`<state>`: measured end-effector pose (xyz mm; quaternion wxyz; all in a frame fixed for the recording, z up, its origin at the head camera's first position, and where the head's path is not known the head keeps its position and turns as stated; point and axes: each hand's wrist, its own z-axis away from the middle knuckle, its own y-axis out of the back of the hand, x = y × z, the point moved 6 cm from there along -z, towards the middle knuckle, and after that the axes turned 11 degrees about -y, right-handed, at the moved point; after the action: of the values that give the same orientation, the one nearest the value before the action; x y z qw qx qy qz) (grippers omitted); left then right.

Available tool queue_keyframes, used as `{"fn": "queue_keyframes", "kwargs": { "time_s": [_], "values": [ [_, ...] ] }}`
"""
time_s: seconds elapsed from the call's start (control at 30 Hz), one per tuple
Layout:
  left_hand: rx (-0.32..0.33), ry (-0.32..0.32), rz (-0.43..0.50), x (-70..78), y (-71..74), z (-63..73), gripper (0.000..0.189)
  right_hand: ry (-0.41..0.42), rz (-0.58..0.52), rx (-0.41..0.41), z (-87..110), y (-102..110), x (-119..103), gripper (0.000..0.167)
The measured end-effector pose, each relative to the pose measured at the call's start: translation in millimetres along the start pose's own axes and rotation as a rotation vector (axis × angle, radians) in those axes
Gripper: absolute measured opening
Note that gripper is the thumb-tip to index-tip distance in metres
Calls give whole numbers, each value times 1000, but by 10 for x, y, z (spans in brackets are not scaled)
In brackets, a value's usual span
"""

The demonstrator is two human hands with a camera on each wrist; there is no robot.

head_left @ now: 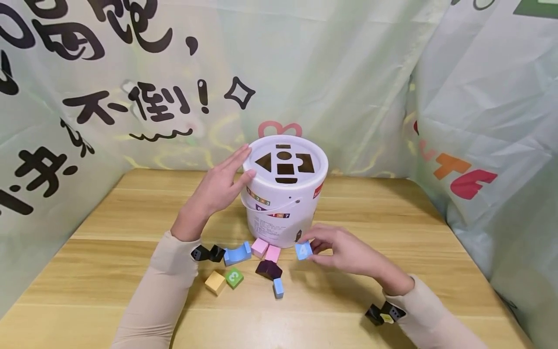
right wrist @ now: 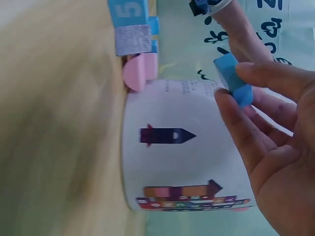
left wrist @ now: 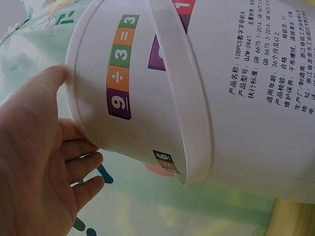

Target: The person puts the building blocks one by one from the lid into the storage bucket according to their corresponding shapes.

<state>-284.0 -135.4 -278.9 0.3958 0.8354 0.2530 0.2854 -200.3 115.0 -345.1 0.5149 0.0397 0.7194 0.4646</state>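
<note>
A white bucket (head_left: 279, 213) stands on the table, its lid (head_left: 261, 143) cut with shaped holes. My left hand (head_left: 218, 186) rests on the left side of its rim, fingers and thumb fairly straight, as the left wrist view also shows. Low in front of the bucket's right side, my right hand (head_left: 344, 249) pinches a blue block (head_left: 303, 250) marked with a white 4 between thumb and fingers. The right wrist view shows this blue block (right wrist: 225, 71) held off the table. Two pink blocks (head_left: 273, 253) lie nearest, at the bucket's foot.
Left of the pink blocks is a blue curved block (head_left: 238, 254). A dark purple block (head_left: 269, 269) and a small blue block (head_left: 278, 288) lie in front, with a green block (head_left: 234, 277) and a yellow block (head_left: 215, 282) leftward. Printed cloth (head_left: 348, 97) hangs behind the table (head_left: 370, 203).
</note>
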Motion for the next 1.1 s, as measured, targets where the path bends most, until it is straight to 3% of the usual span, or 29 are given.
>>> {"fn": "queue_keyframes", "kwargs": {
  "time_s": [0.17,0.37,0.73,1.1],
  "values": [
    [-11,11,4,5,-9,0,69,-33,-23,44,-36,133,-65,30],
    [-15,12,4,4,-7,-4,68,-42,-37,39,-81,254,-160,27],
    [-8,14,11,0,-9,-2,68,145,73,18,-139,470,-517,31],
    [-6,13,16,-6,-9,3,68,173,128,124,-293,848,-831,23]
  ]
}}
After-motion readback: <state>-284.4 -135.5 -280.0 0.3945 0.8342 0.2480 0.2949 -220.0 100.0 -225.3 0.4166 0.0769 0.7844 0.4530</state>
